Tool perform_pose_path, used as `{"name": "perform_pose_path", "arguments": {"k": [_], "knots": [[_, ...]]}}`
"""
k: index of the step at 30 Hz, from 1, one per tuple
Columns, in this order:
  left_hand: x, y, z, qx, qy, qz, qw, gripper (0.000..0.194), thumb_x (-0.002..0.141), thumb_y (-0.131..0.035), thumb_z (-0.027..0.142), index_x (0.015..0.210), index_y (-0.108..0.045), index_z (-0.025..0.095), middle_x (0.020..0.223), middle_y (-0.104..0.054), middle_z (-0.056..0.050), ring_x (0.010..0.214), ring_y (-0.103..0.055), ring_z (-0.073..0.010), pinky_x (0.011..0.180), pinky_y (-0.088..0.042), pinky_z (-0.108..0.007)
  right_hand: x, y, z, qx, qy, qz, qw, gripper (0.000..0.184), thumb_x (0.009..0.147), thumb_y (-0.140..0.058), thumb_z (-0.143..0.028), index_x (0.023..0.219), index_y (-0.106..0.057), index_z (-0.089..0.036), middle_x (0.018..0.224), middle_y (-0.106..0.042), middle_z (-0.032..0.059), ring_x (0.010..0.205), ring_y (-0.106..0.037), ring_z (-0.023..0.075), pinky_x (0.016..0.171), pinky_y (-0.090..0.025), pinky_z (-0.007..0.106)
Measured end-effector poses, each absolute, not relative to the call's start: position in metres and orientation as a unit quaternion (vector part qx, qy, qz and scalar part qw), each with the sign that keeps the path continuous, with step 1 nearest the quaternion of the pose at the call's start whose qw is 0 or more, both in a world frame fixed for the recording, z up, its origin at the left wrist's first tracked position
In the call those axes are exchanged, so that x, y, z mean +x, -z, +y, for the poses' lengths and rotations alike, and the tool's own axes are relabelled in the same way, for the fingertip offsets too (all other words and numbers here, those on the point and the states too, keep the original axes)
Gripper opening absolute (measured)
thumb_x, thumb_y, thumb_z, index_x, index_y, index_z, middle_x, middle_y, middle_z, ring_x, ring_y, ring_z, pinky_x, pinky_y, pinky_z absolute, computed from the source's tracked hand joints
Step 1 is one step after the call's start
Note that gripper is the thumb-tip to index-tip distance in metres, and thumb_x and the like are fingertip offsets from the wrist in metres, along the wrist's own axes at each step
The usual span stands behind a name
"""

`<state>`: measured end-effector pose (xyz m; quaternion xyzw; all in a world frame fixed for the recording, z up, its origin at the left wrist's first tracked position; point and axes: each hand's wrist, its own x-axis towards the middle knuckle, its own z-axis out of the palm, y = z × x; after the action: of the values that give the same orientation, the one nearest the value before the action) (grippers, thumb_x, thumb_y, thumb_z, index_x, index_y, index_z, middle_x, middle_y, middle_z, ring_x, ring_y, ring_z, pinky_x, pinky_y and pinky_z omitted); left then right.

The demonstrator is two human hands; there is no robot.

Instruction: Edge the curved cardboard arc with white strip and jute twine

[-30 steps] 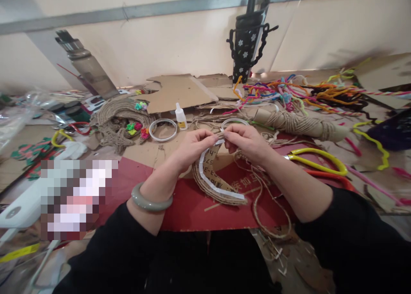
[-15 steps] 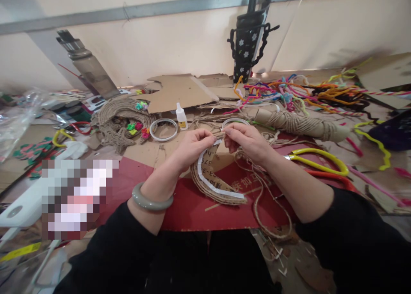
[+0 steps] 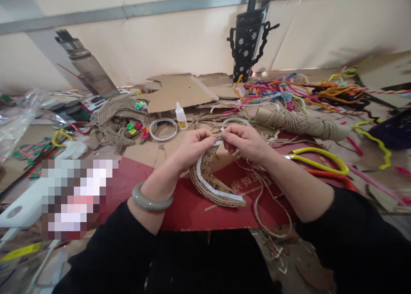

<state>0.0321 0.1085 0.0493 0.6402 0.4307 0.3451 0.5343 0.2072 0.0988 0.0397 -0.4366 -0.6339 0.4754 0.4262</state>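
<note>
Both hands meet at the upper tip of a crescent-shaped cardboard piece (image 3: 210, 185) that is edged with wound jute twine and a white tape strip. My left hand (image 3: 192, 147), with a grey-green bangle on its wrist, pinches the tip from the left. My right hand (image 3: 245, 143) pinches the same tip and the twine from the right. Loose jute twine (image 3: 266, 200) trails from my right hand down over the red cardboard sheet (image 3: 186, 208) under the crescent.
A glue bottle (image 3: 180, 116), two tape rings (image 3: 163, 129), a twine spool (image 3: 298, 123), yellow-handled scissors (image 3: 321, 159), a heap of coloured pipe cleaners (image 3: 305, 93), finished twine shapes (image 3: 120, 118), a black bottle (image 3: 247, 41) and a grey bottle (image 3: 86, 67) surround the work spot.
The crescent has shifted slightly to the left and down between my hands. Both hands hold their pinch at its tip.
</note>
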Motion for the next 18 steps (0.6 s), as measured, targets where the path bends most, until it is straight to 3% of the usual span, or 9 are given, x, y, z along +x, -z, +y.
{"name": "perform_pose_path", "arguments": {"k": [8,13,18], "knots": [[0.0321,-0.0505,0.1078,0.639,-0.344,0.433,0.535,0.022,0.072,-0.062,0.036,0.065,-0.052,0.017,0.054,-0.041,0.006,0.048,-0.031,-0.0058,0.048,-0.023,-0.023,0.2083,-0.0404,0.0985,-0.431,-0.47,-0.644,0.422,0.044,0.083,-0.054,-0.056,0.062,-0.053,-0.017,0.056,-0.057,-0.0001,0.046,-0.052,0.0077,0.046,-0.042,0.02],[0.0324,-0.0493,0.1079,0.633,-0.338,0.425,0.552,0.024,0.071,-0.064,0.036,0.065,-0.052,0.017,0.055,-0.041,0.006,0.048,-0.031,-0.0054,0.048,-0.024,-0.022,0.2083,-0.0395,0.0976,-0.435,-0.469,-0.645,0.419,0.034,0.08,-0.061,-0.045,0.062,-0.054,-0.018,0.054,-0.054,-0.0027,0.046,-0.05,0.007,0.047,-0.042,0.02],[0.0304,-0.0454,0.1094,0.615,-0.345,0.408,0.58,0.033,0.076,-0.06,0.048,0.067,-0.054,0.016,0.056,-0.041,0.005,0.049,-0.033,-0.0062,0.047,-0.024,-0.022,0.2078,-0.042,0.0958,-0.446,-0.461,-0.638,0.426,0.03,0.081,-0.058,-0.038,0.06,-0.053,-0.017,0.052,-0.054,-0.0031,0.044,-0.049,0.0062,0.046,-0.04,0.019]]}}
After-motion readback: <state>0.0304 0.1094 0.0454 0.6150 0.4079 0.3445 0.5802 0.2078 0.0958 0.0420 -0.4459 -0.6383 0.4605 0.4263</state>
